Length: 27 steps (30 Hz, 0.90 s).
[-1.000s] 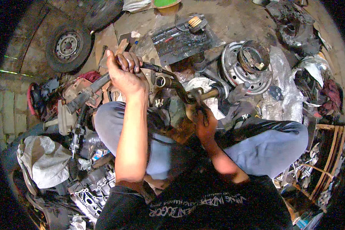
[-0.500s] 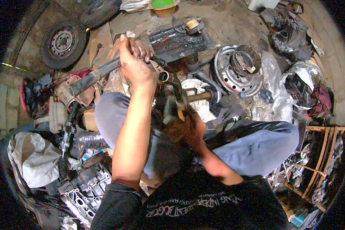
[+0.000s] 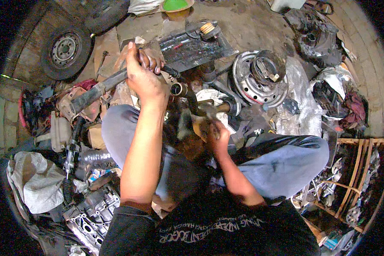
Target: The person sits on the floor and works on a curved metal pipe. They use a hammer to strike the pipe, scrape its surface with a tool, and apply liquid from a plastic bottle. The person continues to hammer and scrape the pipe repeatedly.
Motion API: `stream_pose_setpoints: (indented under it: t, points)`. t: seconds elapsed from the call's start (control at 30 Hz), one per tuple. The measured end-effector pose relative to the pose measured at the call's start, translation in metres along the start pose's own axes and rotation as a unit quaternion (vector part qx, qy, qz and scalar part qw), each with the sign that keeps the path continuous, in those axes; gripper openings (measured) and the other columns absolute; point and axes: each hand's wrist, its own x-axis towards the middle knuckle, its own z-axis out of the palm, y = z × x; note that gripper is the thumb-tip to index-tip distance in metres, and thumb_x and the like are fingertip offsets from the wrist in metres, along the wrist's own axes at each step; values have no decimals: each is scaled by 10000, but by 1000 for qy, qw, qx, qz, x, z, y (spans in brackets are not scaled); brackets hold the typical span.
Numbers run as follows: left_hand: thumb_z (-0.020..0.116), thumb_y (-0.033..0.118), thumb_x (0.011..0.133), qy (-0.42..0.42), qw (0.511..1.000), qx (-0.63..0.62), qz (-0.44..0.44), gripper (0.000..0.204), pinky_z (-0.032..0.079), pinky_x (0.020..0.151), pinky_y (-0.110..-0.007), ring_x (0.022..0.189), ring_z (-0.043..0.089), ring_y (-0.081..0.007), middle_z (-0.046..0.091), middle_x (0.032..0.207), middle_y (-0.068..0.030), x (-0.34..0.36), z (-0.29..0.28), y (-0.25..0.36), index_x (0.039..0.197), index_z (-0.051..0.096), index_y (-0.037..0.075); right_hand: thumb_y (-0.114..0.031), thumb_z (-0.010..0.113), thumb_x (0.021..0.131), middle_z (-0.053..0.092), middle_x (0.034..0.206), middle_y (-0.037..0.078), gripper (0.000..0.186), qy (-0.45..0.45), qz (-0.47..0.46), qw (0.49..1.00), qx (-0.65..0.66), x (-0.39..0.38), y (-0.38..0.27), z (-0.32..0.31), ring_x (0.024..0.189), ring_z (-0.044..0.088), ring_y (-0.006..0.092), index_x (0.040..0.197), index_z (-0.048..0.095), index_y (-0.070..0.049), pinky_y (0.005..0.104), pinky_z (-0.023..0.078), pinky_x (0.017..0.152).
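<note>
A long dark metal tube slants up to my left hand, which is wrapped round its upper end, thumb pointing up. A black jointed end shows past my fingers. Between my knees stands a dark curved pipe with a round open mouth. At the pipe's lower end my right hand is closed, fingers bent, against a rusty orange-brown metal piece. What exactly its fingers grip is hidden. A second, brownish tube lies just beyond the right hand.
A steel wheel rim with a ring part on it lies ahead right. A flat dark tray is farther off. Tyres lie far left. An engine casting sits near left, a wooden rack near right. A green-filled bowl stands far ahead.
The whole view has shifted slightly left. My right hand, blurred before, shows sharper and a little higher against the rusty piece. My left hand keeps its hold on the tube.
</note>
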Motion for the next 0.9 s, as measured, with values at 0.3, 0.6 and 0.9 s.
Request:
stream_pose_setpoints:
  t: [0.3, 0.6, 0.9]
  points:
    - [504, 329, 954, -26, 1000, 3, -6, 435, 264, 479, -278, 459, 269, -109, 259, 498, 27, -2, -2, 0, 592, 327, 165, -200, 648, 829, 668, 990, 265, 339, 3, 20, 999, 42, 13, -7, 1, 986, 634, 404, 1060, 656, 48, 449, 474, 908]
    - [489, 295, 973, -13, 999, 29, 6, 418, 276, 469, -283, 438, 253, -114, 256, 489, 24, -4, 4, -3, 613, 322, 161, -202, 591, 884, 657, 1099, 256, 393, 74, 59, 995, 43, 19, 2, 1, 1066, 631, 357, 1158, 615, 79, 396, 459, 948]
    - [484, 287, 964, 3, 996, 90, 1, 416, 326, 516, -286, 450, 273, -129, 259, 500, 21, -4, 7, -3, 597, 340, 155, -164, 626, 860, 663, 1063, 263, 345, 65, 134, 985, -83, 38, 8, -6, 1027, 644, 359, 1125, 638, 57, 418, 480, 900]
